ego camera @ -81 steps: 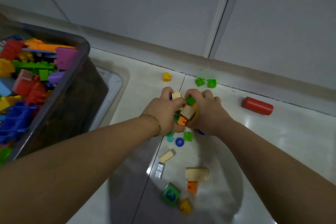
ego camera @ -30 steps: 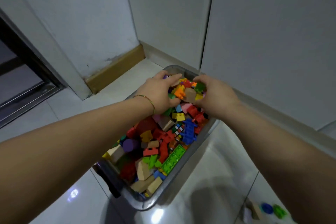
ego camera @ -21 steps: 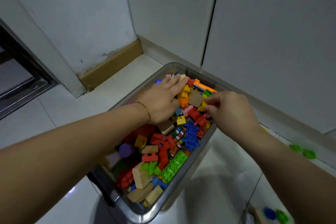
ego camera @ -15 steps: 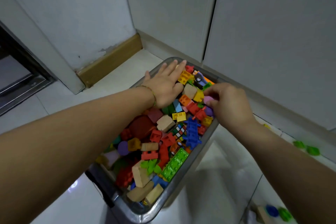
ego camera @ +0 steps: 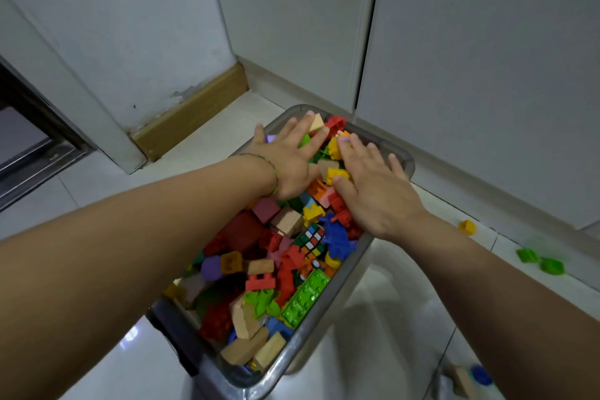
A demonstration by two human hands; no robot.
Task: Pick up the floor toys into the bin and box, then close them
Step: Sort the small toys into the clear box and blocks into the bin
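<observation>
As the left hand and right hand press flat, fingers spread and gripping nothing, on the toys heaped in the bin, apparently levelling them for closing, green blocks lie on the floor to the right.

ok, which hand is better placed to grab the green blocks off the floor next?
Right, probably. The right hand lies flat at the right rim of the bin, and the green blocks lie on the floor off that side. The left hand would have to cross the bin.
</observation>
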